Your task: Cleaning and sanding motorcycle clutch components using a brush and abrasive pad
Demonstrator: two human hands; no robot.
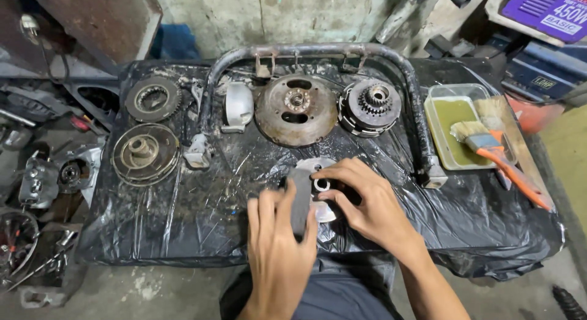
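The work surface is a low bench covered with a wrinkled, greasy black plastic sheet [202,204], standing on a stained concrete floor [153,289] before a worn, pale plaster wall [287,14]. At the near middle of the sheet lies a silver metal disc [319,188] with a central hub. The left hand [278,246] presses a dark grey strip [299,198] flat over the disc, thumb and fingers closed around the strip. The right hand [367,204] rests on the disc's right side, fingers curled against its rim and hub; whether it is actually gripping the disc cannot be told. Behind the hands a bent, rusty steel tube frame [318,51] arches over the sheet. Inside the arch sit a rusty round plate [296,110], a stacked gear assembly [370,106] and a small silver cover [238,106]. To the left of the frame lie a toothed ring [153,98] and a grooved pulley [145,153]. At the right edge stands a clear tray of yellowish liquid [452,133], with an orange-handled paintbrush [495,150] laid across it. Engine parts and scrap [43,179] crowd the floor to the left; boxes [541,63] stack at the far right.
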